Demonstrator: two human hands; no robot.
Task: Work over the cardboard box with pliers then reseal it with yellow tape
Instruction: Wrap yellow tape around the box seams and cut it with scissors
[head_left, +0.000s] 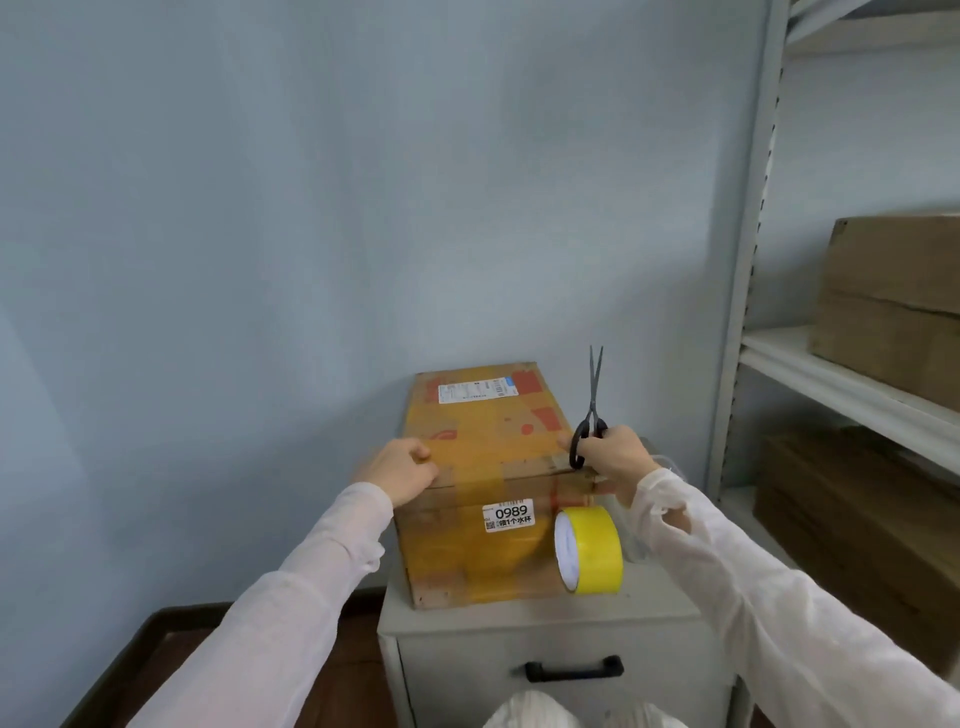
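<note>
A cardboard box (483, 415) with yellow tape strips and a white "0989" label stands on a grey cabinet (550, 618). My left hand (400, 467) rests with curled fingers on the box's near left top edge. My right hand (615, 460) grips the handles of black scissors (592, 405) at the box's near right corner, blades pointing up and almost together. A roll of yellow tape (589, 550) stands on edge against the box's front right side, below my right hand.
The grey cabinet has a drawer with a black handle (574, 667). A metal shelf rack (748, 260) rises close on the right, holding brown cardboard boxes (893, 306). A pale wall stands right behind the box. Dark wooden floor (171, 654) lies to the left.
</note>
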